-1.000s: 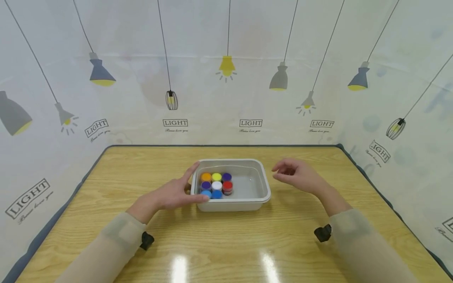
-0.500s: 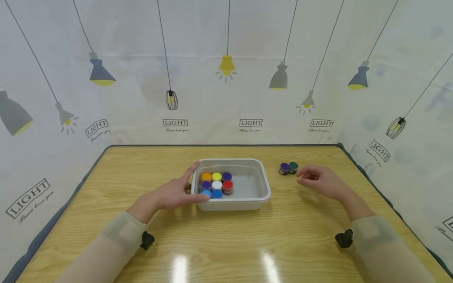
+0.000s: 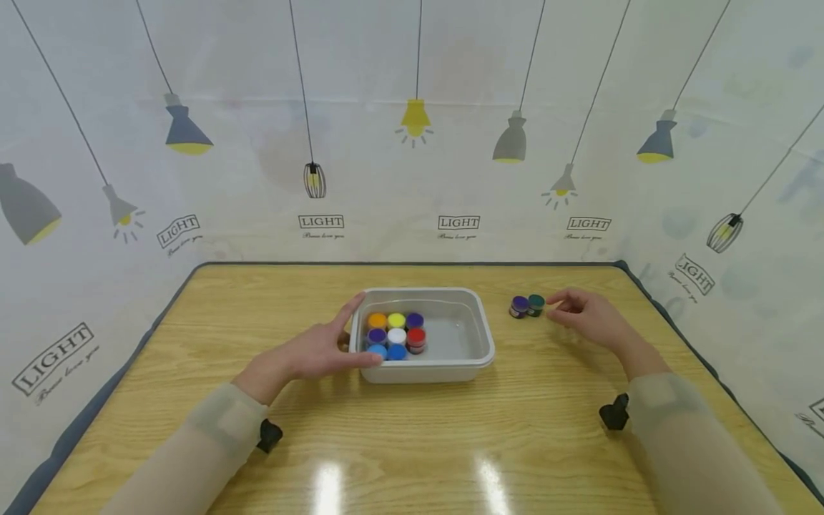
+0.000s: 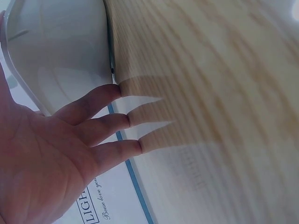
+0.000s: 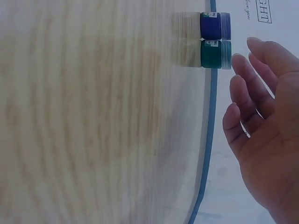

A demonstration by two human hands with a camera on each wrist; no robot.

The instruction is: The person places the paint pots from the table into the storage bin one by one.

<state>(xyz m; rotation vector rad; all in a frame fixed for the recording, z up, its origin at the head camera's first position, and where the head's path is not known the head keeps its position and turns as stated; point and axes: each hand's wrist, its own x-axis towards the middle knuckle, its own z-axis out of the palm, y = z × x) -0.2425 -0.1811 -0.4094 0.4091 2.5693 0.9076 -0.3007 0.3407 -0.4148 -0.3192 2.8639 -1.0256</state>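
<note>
A grey-white plastic tub [image 3: 457, 340] stands mid-table with several small paint jars [image 3: 396, 336] grouped at its left side. The left hand [image 3: 315, 350] rests against the tub's left end, thumb on the front rim, index finger at the back-left corner. In the left wrist view its other fingers [image 4: 105, 128] extend beside the tub wall. To the tub's right, a purple paint jar [image 3: 519, 307] and a green paint jar [image 3: 536, 305] stand upright side by side. The right hand [image 3: 589, 318], fingers loosely bent, is just right of the green jar, holding nothing.
The wooden table [image 3: 425, 436] ends at a dark edge along a white backdrop [image 3: 386, 243] printed with lamps. Black wrist cameras [image 3: 268, 435] sit under both forearms.
The right hand has moved right from beside the tub, uncovering the purple and green jars, and now sits just beyond the green one. Left hand and tub stay put.
</note>
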